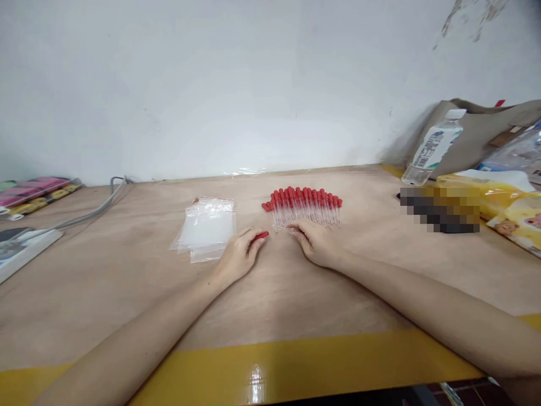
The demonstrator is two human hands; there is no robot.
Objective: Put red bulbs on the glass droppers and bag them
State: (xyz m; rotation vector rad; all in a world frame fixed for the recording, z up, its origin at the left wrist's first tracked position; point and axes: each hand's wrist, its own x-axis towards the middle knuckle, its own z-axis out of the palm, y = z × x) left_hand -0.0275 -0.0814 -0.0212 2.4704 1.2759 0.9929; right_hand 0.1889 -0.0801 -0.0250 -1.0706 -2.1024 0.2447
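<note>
Several droppers with red rubber bulbs and thin clear tubes [306,204] lie side by side in a fanned row, bulbs toward the wall. My left hand [242,252] is closed on a dropper bulb [261,235], red and poking out between thumb and fingers; whatever tube belongs to it is hidden. At the near left end of the row, my right hand [315,242] has its fingers pinched together around a clear dropper tube, of which only a short bit shows at the fingertips. A stack of clear zip bags [207,228] lies just left of my left hand.
On the right stand a water bottle [435,148] and a grey-brown bag [477,132], with yellow packs [486,192] and a blurred dark object [439,211] before them. On the left are pink packages [38,192], a grey cable [99,206] and a white-edged item [31,254]. Yellow tape [296,361] lines the front edge.
</note>
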